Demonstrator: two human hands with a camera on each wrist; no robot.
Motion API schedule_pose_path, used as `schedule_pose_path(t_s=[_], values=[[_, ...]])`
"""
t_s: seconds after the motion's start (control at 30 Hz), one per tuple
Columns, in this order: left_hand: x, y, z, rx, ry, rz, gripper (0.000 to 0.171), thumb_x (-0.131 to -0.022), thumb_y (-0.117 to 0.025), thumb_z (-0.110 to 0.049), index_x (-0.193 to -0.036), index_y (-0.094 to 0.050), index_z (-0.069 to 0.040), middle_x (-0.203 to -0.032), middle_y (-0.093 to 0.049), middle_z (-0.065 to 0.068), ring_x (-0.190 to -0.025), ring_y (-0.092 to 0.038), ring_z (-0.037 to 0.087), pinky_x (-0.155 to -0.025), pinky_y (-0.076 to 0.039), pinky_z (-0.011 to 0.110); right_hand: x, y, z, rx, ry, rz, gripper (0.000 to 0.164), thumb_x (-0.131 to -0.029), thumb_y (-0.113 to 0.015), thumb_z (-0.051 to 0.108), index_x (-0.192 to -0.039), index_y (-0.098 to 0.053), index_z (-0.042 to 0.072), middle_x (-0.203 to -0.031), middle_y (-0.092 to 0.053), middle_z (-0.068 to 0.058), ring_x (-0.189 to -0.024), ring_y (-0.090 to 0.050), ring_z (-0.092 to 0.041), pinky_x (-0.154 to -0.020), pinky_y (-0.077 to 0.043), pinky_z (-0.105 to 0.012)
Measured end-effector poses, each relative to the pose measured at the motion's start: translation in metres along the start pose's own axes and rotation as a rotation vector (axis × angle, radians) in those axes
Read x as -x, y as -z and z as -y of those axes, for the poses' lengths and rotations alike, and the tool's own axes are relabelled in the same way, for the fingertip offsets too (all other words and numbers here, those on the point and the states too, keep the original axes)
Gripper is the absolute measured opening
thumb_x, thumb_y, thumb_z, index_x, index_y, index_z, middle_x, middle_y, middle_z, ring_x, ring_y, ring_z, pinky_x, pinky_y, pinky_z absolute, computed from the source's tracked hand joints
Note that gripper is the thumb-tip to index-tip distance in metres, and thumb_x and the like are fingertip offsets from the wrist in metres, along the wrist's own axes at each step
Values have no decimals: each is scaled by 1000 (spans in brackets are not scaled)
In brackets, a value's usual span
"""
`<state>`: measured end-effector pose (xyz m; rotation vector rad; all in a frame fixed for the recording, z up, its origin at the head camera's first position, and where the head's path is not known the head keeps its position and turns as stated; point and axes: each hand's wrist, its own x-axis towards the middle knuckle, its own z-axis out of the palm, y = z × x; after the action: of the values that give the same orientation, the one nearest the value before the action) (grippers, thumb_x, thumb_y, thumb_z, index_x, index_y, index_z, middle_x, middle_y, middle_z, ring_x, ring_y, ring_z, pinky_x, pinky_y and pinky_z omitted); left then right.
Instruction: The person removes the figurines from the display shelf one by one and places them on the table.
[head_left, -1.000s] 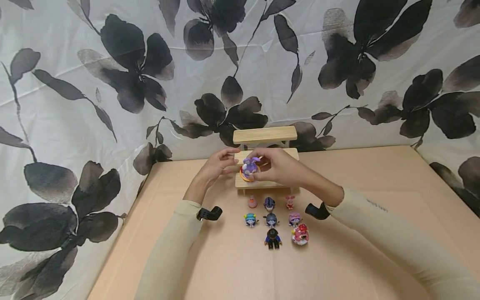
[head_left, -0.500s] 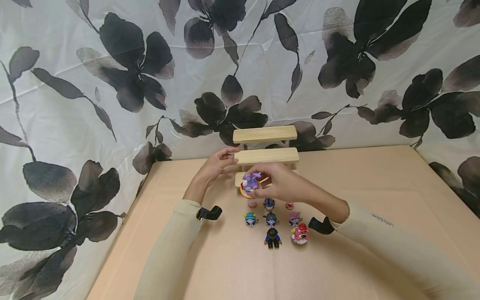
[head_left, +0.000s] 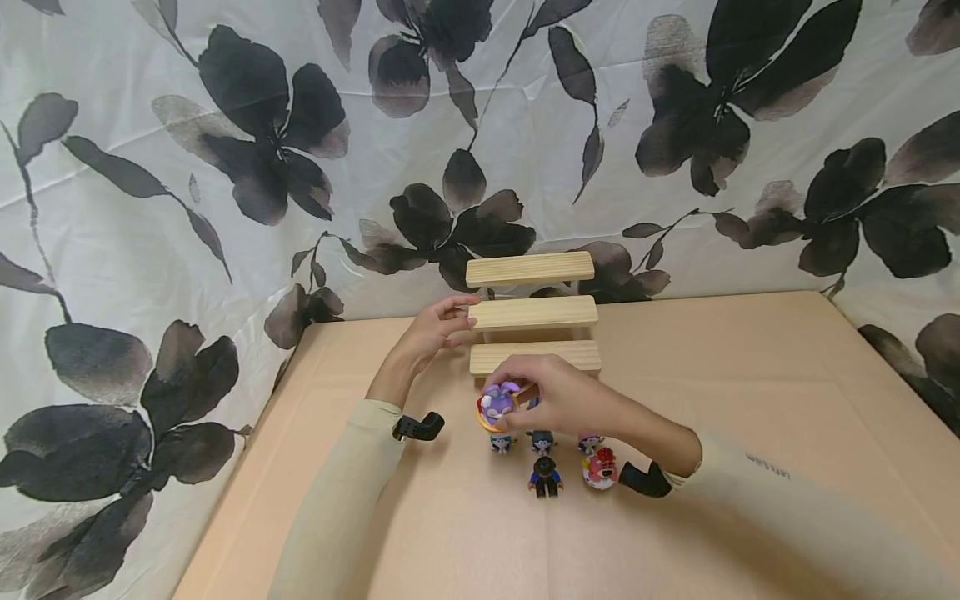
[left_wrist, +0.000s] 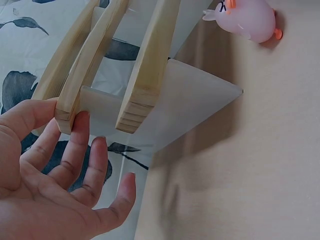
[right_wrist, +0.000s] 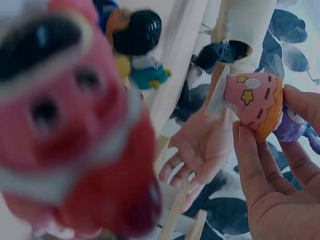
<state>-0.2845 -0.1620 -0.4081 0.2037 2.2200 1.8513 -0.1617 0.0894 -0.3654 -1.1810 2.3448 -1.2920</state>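
My right hand point(head_left: 566, 392) grips a purple long-eared figurine point(head_left: 497, 402) in the air over the front rows of toys. In the right wrist view, thumb and fingers hold its pink, star-decorated base point(right_wrist: 252, 100) with an orange edge. At the end of a three-tier wooden shelf point(head_left: 534, 312), my left hand point(head_left: 423, 337) pinches the middle board. The left wrist view shows the thumb above this board point(left_wrist: 90, 60) and a fingertip beneath it, the other fingers spread loosely. No figurine stands on the tiers.
In front of the shelf, several small figurines stand in rows, partly hidden by my right hand: a black-haired one point(head_left: 545, 477), a pink-and-red one point(head_left: 600, 469) and a pink duck point(left_wrist: 250, 17). Floral cloth point(head_left: 480, 125) hangs behind the table point(head_left: 750, 375).
My right hand has carried the purple figurine from over the lowest tier toward me, to above the toy rows. My left hand has stayed at the middle board.
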Motion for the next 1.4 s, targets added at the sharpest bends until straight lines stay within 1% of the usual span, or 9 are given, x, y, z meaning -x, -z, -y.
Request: schedule_pose_path(t_s=[0.13,0.27,0.4,0.53,0.7,0.83,0.97,1.2,1.4], values=[[0,0,0,-6,-3,-5,37,-97,-70,-16,-134,-63,-18,-114,-62,7,-110,-60,25,-104,-42,61,4,-7,1,20,-8,9,34,-86,-81,14,-118,-69,16,-112,-66,7,-103,-64,-11,-87,-57,-26],[1,-1,0,-7,-2,-11,37,-97,-69,-16,-133,-64,-18,-113,-62,7,-109,-60,24,-103,-42,61,7,-14,1,35,-22,14,32,-85,-82,15,-114,-69,19,-107,-66,10,-98,-65,-12,-85,-57,-29],[1,-1,0,-9,-3,-14,37,-97,-70,-15,-134,-64,-18,-113,-61,7,-107,-60,22,-103,-42,60,8,-22,0,34,-25,26,30,-83,-82,12,-109,-69,18,-103,-66,10,-95,-66,-15,-84,-58,-31],[1,-1,0,-11,-5,-16,38,-97,-70,-14,-134,-64,-18,-113,-62,6,-104,-61,19,-100,-44,58,8,-31,-2,79,-27,42,28,-83,-81,12,-107,-69,17,-100,-66,12,-92,-65,-13,-83,-58,-28],[1,-1,0,-3,-5,-14,38,-97,-69,-13,-135,-64,-18,-115,-63,6,-105,-61,19,-101,-43,59,9,-42,-5,146,-31,51,26,-82,-84,19,-104,-71,20,-97,-63,15,-88,-61,-7,-80,-57,-30],[1,-1,0,-1,-2,-11,39,-97,-69,-12,-135,-63,-19,-118,-63,7,-109,-61,20,-104,-42,61,9,-49,-8,149,-12,69,26,-82,-86,21,-102,-71,21,-95,-64,15,-86,-60,-3,-78,-57,-29],[1,-1,0,-1,1,-12,39,-97,-69,-12,-134,-64,-19,-120,-64,8,-111,-61,20,-105,-42,61,11,-54,-10,150,-18,98,24,-82,-85,19,-100,-70,23,-95,-63,16,-86,-59,0,-78,-57,-26],[1,-1,0,-17,-1,-19,38,-97,-69,-13,-134,-64,-20,-121,-63,7,-111,-61,20,-103,-43,59,12,-60,-10,257,-17,110,24,-82,-85,25,-99,-70,25,-94,-60,18,-85,-56,1,-76,-50,-18],[0,-1,0,-12,8,-20,38,-97,-70,-13,-134,-64,-21,-120,-64,8,-111,-61,20,-103,-43,59,12,-65,-12,278,-9,136,24,-82,-86,27,-98,-69,24,-94,-59,18,-84,-56,3,-76,-49,-16]])
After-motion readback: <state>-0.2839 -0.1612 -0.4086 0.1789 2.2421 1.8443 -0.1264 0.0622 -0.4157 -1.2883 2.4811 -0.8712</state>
